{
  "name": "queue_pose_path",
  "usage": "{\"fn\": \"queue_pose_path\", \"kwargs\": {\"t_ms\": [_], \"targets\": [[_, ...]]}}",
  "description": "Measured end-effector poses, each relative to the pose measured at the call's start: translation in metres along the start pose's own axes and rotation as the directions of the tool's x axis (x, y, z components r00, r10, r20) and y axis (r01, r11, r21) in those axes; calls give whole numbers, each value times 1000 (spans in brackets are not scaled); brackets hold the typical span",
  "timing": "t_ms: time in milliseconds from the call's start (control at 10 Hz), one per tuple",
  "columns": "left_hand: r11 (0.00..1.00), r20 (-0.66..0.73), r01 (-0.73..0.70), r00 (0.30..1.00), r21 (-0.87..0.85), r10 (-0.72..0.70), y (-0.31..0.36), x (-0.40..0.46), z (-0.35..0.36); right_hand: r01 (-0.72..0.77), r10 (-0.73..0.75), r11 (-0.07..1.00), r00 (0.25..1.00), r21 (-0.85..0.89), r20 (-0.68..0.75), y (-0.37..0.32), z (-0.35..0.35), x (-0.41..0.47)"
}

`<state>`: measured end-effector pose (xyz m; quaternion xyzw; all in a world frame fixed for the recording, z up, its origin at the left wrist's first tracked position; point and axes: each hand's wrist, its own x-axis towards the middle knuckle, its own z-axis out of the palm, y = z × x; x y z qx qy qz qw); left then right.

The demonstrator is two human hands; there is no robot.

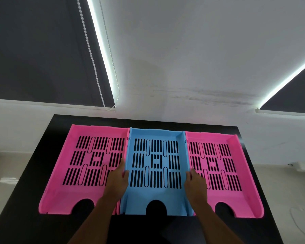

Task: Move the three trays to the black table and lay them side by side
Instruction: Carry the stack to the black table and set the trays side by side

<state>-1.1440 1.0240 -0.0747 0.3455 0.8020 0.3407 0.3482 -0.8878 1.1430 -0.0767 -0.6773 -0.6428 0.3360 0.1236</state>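
Three slotted letter trays lie side by side on the black table (33, 224). A pink tray (60, 189) is on the left, a blue tray (157, 192) in the middle and a second pink tray (243, 196) on the right, their side walls touching. My left hand (118, 178) grips the blue tray's left wall, thumb inside. On the opposite wall my right hand (195, 182) holds the blue tray the same way. Both forearms reach in from the near edge.
The table's far edge runs close to a white wall. Dark roller blinds hang at the left and right, with a beaded cord (95, 67) beside the left one. Pale floor shows on both sides of the table.
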Motion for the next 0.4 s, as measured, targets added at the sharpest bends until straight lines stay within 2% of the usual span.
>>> {"fn": "queue_pose_path", "kwargs": {"t_ms": [300, 400], "targets": [[997, 69, 10, 998, 82, -16, 5, -17, -6, 23, -23, 1000, 1000, 15, 11, -4, -8, -2], [995, 19, -37, 999, 93, 35, 12, -29, -7, 77, -75, 994, 997, 82, -28, -10, -17, -14]]}}
